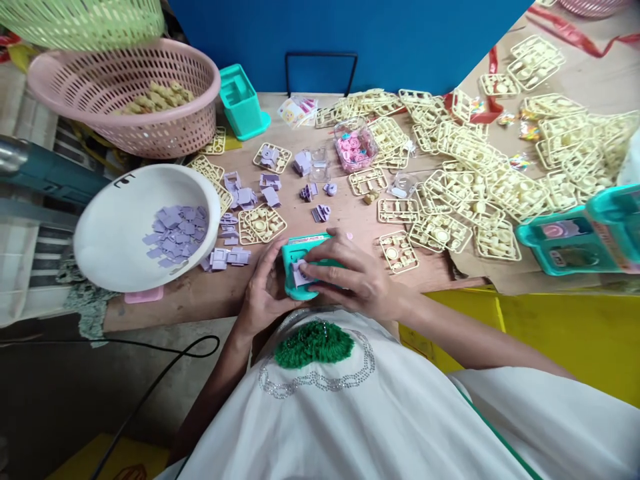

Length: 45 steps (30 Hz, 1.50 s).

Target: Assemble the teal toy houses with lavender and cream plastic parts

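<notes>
Close to my body, at the table's front edge, is a teal plastic toy case (296, 291). My left hand (263, 287) is closed around its left side, thumb along the near edge. My right hand (357, 273) reaches over the case from the right, its bent fingers pressing on a small lilac plastic part (299, 275) inside. That hand hides much of the case. Beyond it lie small lilac assemblies (323, 213) and loose lilac parts (243, 197). A white bowl (110, 227) of flat lilac pieces stands to the left.
Cream plastic part frames (470, 143) are heaped at the right, beside more teal cases (563, 257). A clear box (355, 145) holds pink pieces. At the back left stand a pink basket (130, 127) and a teal container (243, 100). A blue panel (400, 43) closes off the back.
</notes>
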### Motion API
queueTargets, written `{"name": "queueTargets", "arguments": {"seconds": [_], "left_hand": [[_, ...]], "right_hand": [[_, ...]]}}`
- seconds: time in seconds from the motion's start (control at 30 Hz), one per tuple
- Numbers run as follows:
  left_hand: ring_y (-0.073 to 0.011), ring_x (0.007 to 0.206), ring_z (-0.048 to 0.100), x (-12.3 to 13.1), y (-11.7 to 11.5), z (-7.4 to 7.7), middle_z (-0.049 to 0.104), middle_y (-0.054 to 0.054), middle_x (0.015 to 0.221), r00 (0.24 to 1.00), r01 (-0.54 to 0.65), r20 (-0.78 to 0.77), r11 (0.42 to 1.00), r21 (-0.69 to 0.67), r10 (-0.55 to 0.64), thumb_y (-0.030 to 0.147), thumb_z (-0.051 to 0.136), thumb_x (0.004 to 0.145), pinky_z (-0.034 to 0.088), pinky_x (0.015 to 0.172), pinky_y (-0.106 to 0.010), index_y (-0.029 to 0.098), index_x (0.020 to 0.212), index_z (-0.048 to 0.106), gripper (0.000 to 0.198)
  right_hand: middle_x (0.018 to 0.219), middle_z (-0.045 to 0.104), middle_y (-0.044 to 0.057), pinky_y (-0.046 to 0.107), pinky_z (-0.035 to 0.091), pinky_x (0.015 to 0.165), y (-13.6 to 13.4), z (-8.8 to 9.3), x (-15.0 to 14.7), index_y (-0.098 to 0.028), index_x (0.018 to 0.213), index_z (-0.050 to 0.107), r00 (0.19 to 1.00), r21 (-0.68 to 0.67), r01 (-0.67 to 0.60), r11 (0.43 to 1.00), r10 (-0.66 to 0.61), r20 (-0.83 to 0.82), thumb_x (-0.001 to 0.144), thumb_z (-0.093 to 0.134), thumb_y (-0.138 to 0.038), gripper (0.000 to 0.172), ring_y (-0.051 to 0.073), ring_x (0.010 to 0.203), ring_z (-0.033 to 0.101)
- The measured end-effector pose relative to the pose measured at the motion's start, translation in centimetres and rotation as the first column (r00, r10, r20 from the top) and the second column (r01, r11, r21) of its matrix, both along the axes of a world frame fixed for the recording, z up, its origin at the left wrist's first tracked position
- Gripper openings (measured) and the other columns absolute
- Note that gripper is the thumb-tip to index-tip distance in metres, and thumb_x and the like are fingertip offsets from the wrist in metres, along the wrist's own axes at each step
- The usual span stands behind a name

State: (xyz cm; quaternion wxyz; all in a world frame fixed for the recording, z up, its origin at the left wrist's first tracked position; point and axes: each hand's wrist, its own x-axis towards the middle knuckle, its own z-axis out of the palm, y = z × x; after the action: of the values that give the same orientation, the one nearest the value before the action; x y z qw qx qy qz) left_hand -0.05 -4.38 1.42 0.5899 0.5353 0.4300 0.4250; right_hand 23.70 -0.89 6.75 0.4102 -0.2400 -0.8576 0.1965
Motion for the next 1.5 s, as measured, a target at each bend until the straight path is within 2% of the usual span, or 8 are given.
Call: {"name": "queueTargets", "arguments": {"seconds": [0.13,0.23,0.53,0.63,0.8,1.13,1.33,1.5], "left_hand": [[-0.0334,0.153,0.050,0.6,-0.3,0.8,0.045,-0.011,0.169,0.987,0.077,0.140,0.997,-0.017,-0.074,0.051,0.093,0.078,0.052,0.121,-0.044,0.036,0.162,0.037,0.102],[-0.0328,0.146,0.057,1.2,-0.2,0.9,0.058,-0.013,0.157,0.984,0.028,0.174,1.000,0.015,-0.030,0.062,0.080,0.087,0.055,0.115,-0.042,0.030,0.158,0.043,0.087],[-0.0292,0.144,0.060,1.7,-0.3,-0.7,0.059,-0.012,0.157,0.987,-0.159,0.051,0.981,0.108,0.154,0.057,0.070,0.097,0.049,0.122,-0.042,0.027,0.148,0.055,0.061],[-0.0291,0.148,0.056,1.7,-0.1,-0.5,0.061,-0.011,0.156,0.984,-0.178,-0.001,0.980,0.094,0.179,0.051,0.068,0.100,0.045,0.127,-0.044,0.026,0.144,0.059,0.051],[-0.0272,0.135,0.067,1.9,0.4,0.3,0.064,-0.011,0.153,0.985,-0.146,0.095,0.988,0.050,0.141,0.043,0.073,0.098,0.054,0.117,-0.040,0.026,0.138,0.063,0.046],[-0.0266,0.124,0.074,1.5,1.3,-0.1,0.075,-0.009,0.138,0.989,-0.148,0.013,0.985,0.091,0.148,0.050,0.071,0.097,0.060,0.110,-0.037,0.023,0.143,0.066,0.054],[-0.0285,0.136,0.067,1.6,1.4,-0.2,0.069,-0.008,0.149,0.989,-0.150,0.014,0.980,0.133,0.150,0.049,0.069,0.099,0.056,0.116,-0.038,0.025,0.146,0.065,0.054],[-0.0285,0.136,0.068,1.5,1.4,-0.5,0.069,-0.009,0.150,0.989,-0.150,0.005,0.980,0.132,0.151,0.048,0.068,0.099,0.056,0.115,-0.038,0.024,0.147,0.065,0.053]], "right_hand": [[0.121,0.071,0.018,0.060,0.049,0.111,-0.9,-0.4,-0.1,-0.015,0.141,0.063,1.000,0.050,0.005,0.999,-0.006,0.018,0.105,0.063,-0.019,0.036,0.026,0.113,0.068],[0.121,0.071,0.016,0.062,0.048,0.111,-1.5,-0.6,-0.2,-0.017,0.146,0.059,0.999,0.068,0.040,0.997,-0.041,0.026,0.105,0.060,-0.017,0.041,0.025,0.114,0.067],[0.122,0.069,0.015,0.063,0.049,0.110,-1.7,-0.7,-0.2,-0.024,0.150,0.058,0.995,0.063,0.094,0.994,-0.096,0.028,0.102,0.065,-0.018,0.049,0.026,0.112,0.067],[0.124,0.068,0.015,0.062,0.050,0.109,-1.5,-0.9,-0.2,-0.025,0.151,0.059,0.995,0.037,0.092,0.995,-0.093,0.019,0.103,0.064,-0.020,0.049,0.026,0.114,0.068],[0.126,0.067,0.016,0.055,0.053,0.103,-1.1,-0.7,-0.2,-0.026,0.152,0.059,0.998,0.021,0.059,0.998,-0.059,-0.022,0.103,0.063,-0.020,0.049,0.027,0.116,0.067],[0.123,0.065,0.018,0.045,0.057,0.088,1.1,0.3,-0.1,-0.023,0.155,0.056,0.996,0.063,-0.077,0.995,0.074,0.047,0.105,0.060,-0.020,0.050,0.025,0.109,0.061],[0.122,0.069,0.015,0.040,0.060,0.095,1.8,0.2,0.1,-0.023,0.148,0.065,0.997,-0.131,-0.076,0.988,0.073,-0.029,0.102,0.071,-0.034,0.048,0.024,0.114,0.068],[0.123,0.075,0.015,0.044,0.059,0.099,1.7,-0.6,0.1,-0.021,0.148,0.064,0.997,-0.121,-0.029,0.992,0.019,-0.081,0.097,0.076,-0.041,0.056,0.026,0.114,0.070]]}}
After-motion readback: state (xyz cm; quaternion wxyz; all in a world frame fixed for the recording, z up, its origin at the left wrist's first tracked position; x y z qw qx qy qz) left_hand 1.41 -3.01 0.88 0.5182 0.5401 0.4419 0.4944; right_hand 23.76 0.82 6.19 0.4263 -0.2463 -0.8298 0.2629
